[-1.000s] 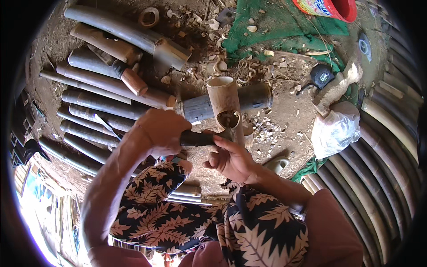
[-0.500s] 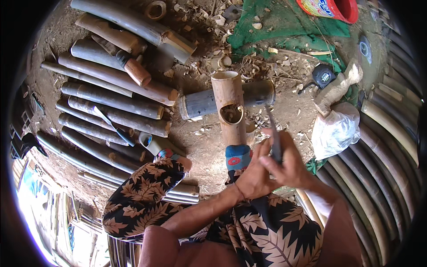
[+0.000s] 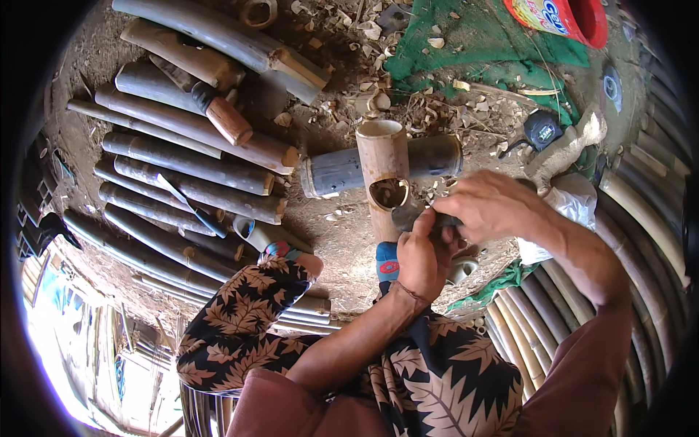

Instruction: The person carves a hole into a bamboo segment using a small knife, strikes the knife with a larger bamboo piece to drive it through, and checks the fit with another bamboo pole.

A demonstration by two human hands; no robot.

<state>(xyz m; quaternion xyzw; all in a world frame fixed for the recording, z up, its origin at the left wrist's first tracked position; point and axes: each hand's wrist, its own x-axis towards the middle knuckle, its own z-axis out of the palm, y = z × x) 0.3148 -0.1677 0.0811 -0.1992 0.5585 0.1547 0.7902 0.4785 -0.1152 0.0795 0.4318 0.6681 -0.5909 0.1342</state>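
My right hand (image 3: 491, 204) grips a dark-bladed knife (image 3: 410, 216), held sideways with its blade pointing left. The thumb and fingers of my left hand (image 3: 422, 264) are closed around the blade, partly hiding it. Just beyond the hands, a peeled, light bamboo tube (image 3: 384, 154) with an oval opening cut in its wall rests across a dark bamboo section (image 3: 335, 172). The blade's end overlaps the tube's lower part in view; I cannot tell whether they touch. A foot in a blue sock (image 3: 387, 264) is at the tube's near end.
Several bamboo poles (image 3: 193, 164) lie at left, with a wooden-handled tool (image 3: 228, 120) and a thin knife (image 3: 195, 207) on them. At right are a black tape measure (image 3: 542, 131), a plastic bag (image 3: 571, 206) and more poles (image 3: 633, 226). Shavings, green netting (image 3: 480, 47) and a red bucket (image 3: 586, 22) lie beyond.
The knife has swung from pointing away to pointing left. My right hand has moved up and right with its elbow out, while my left hand has turned upright with its thumb at the blade.
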